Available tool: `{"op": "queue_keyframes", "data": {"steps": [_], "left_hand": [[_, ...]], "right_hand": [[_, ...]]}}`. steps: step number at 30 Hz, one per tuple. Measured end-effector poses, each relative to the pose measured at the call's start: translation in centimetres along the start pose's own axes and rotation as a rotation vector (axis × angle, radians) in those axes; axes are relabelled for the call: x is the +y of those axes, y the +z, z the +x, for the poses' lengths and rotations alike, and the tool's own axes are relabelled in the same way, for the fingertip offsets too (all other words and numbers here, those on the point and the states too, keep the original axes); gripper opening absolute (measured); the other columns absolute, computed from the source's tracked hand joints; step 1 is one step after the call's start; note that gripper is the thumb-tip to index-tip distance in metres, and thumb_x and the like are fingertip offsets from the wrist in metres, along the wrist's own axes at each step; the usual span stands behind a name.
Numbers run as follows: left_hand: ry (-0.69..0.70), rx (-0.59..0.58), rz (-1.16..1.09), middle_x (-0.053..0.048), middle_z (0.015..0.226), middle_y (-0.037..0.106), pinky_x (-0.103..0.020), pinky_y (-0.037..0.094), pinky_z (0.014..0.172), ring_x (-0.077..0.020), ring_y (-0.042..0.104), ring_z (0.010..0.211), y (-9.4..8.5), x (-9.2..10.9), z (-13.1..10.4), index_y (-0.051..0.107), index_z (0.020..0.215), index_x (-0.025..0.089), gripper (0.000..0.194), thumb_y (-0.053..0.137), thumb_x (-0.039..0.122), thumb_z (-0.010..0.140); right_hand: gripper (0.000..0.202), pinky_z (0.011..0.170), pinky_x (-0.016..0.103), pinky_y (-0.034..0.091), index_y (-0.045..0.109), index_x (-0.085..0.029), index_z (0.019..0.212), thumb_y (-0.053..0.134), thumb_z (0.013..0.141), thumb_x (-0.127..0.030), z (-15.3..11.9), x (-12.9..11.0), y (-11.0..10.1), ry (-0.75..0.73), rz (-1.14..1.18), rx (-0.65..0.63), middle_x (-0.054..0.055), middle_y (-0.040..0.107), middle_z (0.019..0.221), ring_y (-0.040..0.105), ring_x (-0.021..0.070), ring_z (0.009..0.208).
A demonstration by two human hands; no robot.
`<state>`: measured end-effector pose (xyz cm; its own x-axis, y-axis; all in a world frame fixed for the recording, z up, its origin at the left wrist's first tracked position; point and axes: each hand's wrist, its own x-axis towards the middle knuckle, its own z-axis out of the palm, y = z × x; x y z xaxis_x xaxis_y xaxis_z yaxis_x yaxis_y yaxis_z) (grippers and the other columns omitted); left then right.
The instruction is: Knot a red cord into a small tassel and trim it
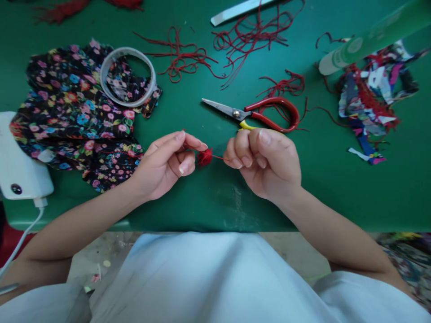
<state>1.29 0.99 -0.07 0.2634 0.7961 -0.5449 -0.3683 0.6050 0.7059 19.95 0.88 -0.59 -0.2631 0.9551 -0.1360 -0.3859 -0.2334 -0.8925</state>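
Note:
A small red tassel-like bundle (204, 157) hangs between my hands, close to the fingertips of my left hand (171, 159). That hand's fingers are curled and pressed together around the cord end at the bundle; part of the grip is hidden. From the bundle a thin red cord (218, 157) runs right into my right hand (264, 159), whose fingers are folded closed on it. Just beyond my right hand lie scissors (237, 114) with red and yellow handles, blades pointing left, partly covered by that hand.
Floral fabric (77, 107) lies left under a tape roll (105, 76), beside a white device (23, 166) with a cable. Red cords (182, 56) and a pale strip (235, 12) lie at the back. A green bottle (363, 42) and fabric scraps (367, 98) are right on the green table (208, 206).

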Motion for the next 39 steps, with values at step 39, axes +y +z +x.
{"op": "queue_keyframes", "data": {"steps": [39], "left_hand": [[0.490,-0.265,0.214,-0.002,0.063,0.056,-0.025,0.043,0.050,-0.0111,0.054,0.057,-0.7,0.4,-0.7,0.059,0.068,0.018,0.035,0.052,0.034,0.099]], "right_hand": [[0.046,0.050,0.029,0.032,0.037,-0.021,0.059,0.056,0.095,-0.041,-1.2,-0.7,-0.3,-0.132,-0.536,0.037,-0.002,0.033,0.055,0.034,0.0102,0.052]]}}
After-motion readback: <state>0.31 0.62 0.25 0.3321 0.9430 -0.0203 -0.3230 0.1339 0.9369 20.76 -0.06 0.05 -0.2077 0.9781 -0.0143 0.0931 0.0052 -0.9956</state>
